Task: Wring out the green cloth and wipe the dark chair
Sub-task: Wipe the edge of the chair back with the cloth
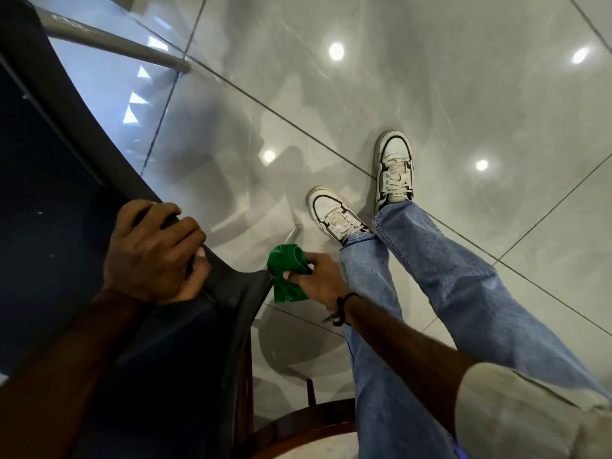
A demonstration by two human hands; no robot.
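The dark chair (59,200) fills the left side of the view, seen from above, with a black rim running diagonally. My left hand (155,253) grips that rim near the chair's corner, fingers curled over the edge. The green cloth (286,274) is bunched up just right of the chair's corner, and my right hand (319,279) holds it, pressing it close against the chair's outer edge. A black band circles my right wrist.
A grey metal chair leg (112,44) slants across the upper left. Glossy grey floor tiles (397,77) reflect ceiling lights. My legs in blue jeans and white sneakers (394,167) stand right of the chair. A round wooden edge (298,425) shows at the bottom.
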